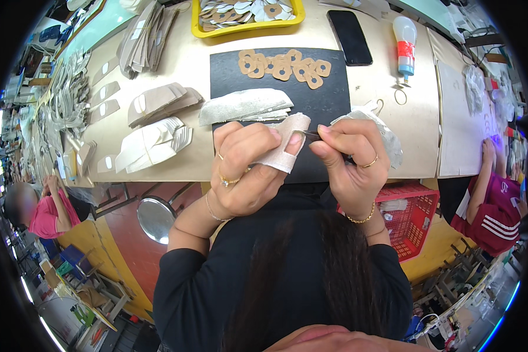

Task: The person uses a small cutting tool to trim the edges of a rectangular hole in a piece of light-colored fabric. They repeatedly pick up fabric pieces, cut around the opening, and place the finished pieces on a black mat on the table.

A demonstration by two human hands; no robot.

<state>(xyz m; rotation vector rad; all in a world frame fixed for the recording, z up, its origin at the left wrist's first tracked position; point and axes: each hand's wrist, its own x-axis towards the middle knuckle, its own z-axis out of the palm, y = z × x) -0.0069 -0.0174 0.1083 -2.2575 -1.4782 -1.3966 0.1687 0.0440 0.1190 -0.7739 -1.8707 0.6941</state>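
My left hand (246, 167) is closed round a pale beige fabric piece (280, 161) with a cut-out opening, and a fingertip shows through that opening. The fingers of my right hand (358, 164) pinch together right beside the opening. Something thin and dark lies between them, too small to name. Below both hands is a black mat (334, 88). On the mat's far part lie several tan pieces with round holes (283, 66). A fanned stack of whitish-grey curved pieces (246, 104) rests just beyond my left hand. More pale grey pieces (388, 130) lie partly hidden behind my right hand.
A yellow tray (249, 30) of cut pieces stands at the back. Right of it are a black phone (351, 38) and a glue-type bottle (405, 50). Stacked pieces (155, 141) fill the left. Below the table edge are a red crate (413, 226) and a round stool (155, 219). People sit at both sides.
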